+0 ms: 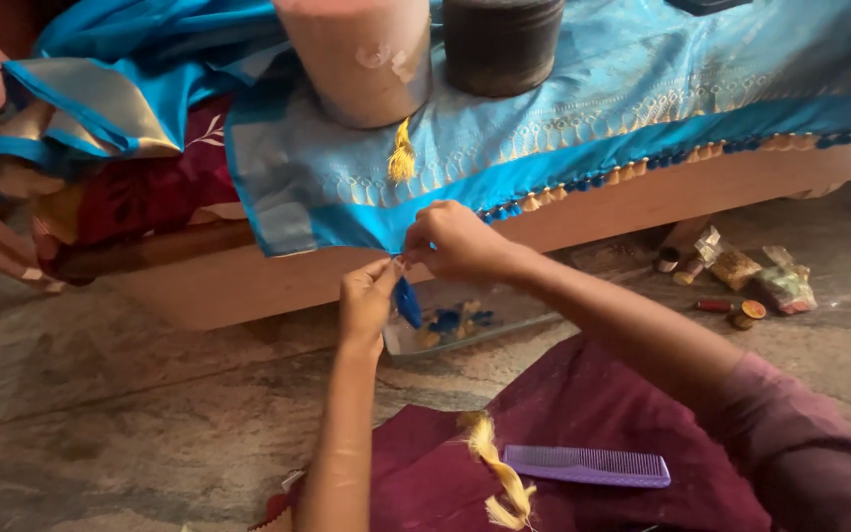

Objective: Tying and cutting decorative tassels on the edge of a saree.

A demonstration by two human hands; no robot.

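Soft warm daylight, dim-ish, faint shadows, slight blur overall, no glare.

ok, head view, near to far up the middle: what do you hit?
Purple comb on the maroon cloth → left hand and right hand pinching a blue tassel at the blue fabric's edge → yellow tassel → pinkish thread cone.

The top edge is cutting off the pink cylinder (pixel 357 59) and the dark cylinder (pixel 500 44) standing on the blue cloth (pixel 583 118)
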